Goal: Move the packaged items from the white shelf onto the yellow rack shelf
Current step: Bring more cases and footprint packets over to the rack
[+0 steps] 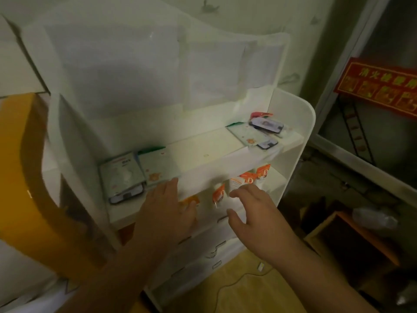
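Yellow rack (29, 177) at frame left, beside white shelf (291, 168). Pale packets (140, 172) lying centre-left on upper board, more packets (255, 134) upper right, orange sachets (248, 179) below. Left hand (167, 211) flat, fingers straight, empty; right hand (252, 213) spread, loosely curled, empty.

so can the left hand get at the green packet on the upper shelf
Probably yes: the left hand is open, its fingertips right at the front edge of the green packet, with nothing between them.
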The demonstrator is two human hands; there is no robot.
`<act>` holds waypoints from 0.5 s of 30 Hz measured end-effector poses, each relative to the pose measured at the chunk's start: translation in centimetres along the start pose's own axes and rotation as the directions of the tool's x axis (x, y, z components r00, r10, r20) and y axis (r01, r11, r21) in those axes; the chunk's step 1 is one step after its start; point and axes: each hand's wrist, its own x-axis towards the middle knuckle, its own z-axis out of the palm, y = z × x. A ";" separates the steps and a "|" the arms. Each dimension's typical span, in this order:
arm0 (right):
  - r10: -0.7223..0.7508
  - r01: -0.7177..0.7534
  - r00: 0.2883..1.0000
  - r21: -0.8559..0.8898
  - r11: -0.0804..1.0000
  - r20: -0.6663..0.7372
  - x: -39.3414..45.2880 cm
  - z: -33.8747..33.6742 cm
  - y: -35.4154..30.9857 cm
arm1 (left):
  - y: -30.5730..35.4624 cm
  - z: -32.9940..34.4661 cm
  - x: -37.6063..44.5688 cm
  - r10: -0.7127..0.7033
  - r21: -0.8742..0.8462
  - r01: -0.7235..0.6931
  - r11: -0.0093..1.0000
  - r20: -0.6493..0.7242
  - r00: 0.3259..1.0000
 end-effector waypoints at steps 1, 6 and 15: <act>-0.011 0.011 1.000 0.001 1.000 0.006 1.2 0.0 0.3 | -0.2 0.3 1.1 0.000 -0.012 0.000 1.000 -0.006 1.000; -0.059 0.059 0.998 0.001 0.998 0.002 6.8 0.4 0.9 | -1.2 0.9 5.1 0.013 0.008 -0.013 1.000 -0.049 0.999; -0.149 0.143 0.986 0.076 0.987 0.072 12.0 1.7 1.7 | -4.6 3.5 10.4 -0.029 0.216 0.026 0.976 0.010 1.000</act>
